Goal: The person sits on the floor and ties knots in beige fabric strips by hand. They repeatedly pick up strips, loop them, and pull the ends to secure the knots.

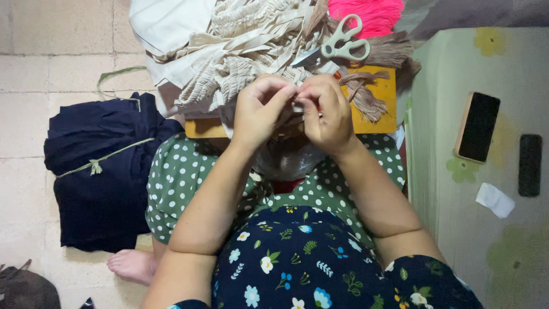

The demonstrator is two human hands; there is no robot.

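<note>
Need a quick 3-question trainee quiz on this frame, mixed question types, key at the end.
1. True or false: the scissors lie on the cream fabric pile, held by neither hand.
2. What lies to the person's left on the tiled floor? A) dark navy garment B) pink yarn C) phone
3. Where are the left hand and right hand relative to each other?

Key: 1 true. 2 A, the dark navy garment. 3 Fingertips meet above the yellow board, pinching something too small to tell.
</note>
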